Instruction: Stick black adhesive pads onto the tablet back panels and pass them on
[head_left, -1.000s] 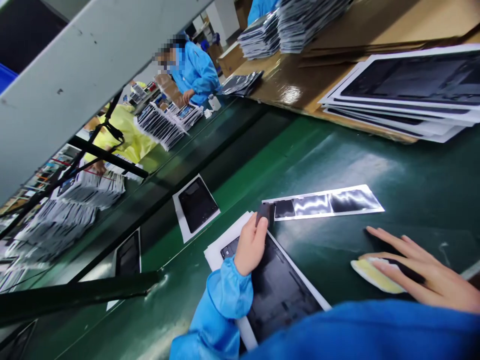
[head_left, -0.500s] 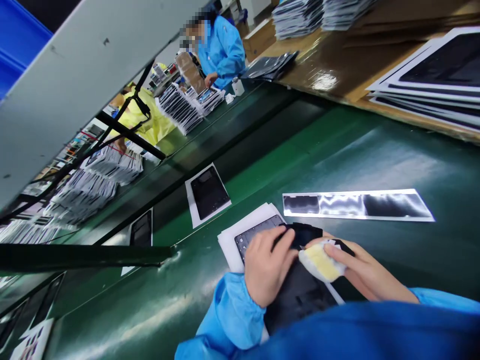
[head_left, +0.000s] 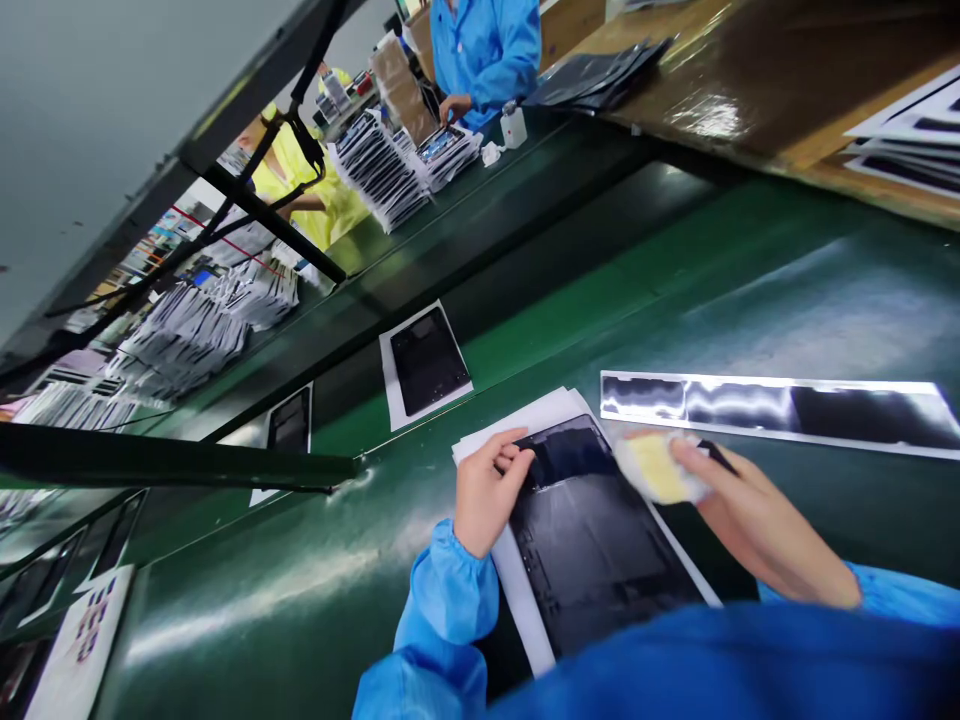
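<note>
A black tablet-like panel (head_left: 592, 540) lies on white sheets (head_left: 517, 590) on the green bench in front of me. My left hand (head_left: 484, 492) rests on the panel's left edge, fingers bent and pressing on the upper left corner. My right hand (head_left: 757, 520) is closed on a yellow and white cloth pad (head_left: 660, 467) held at the panel's upper right corner. A thin dark piece pokes out from under the right fingers; I cannot make out what it is.
A long shiny strip (head_left: 780, 408) lies just beyond the panel. Another black panel on a white sheet (head_left: 427, 362) sits on the conveyor belt (head_left: 525, 280). Stacks of panels (head_left: 382, 170) and two people in blue and yellow coats work farther along. A brown table (head_left: 757, 90) holds white-framed panels (head_left: 915, 140) at right.
My right hand brought the cloth pad from the bench onto the panel and slid it to the upper right corner. My left hand moved from the panel's top to its left edge.
</note>
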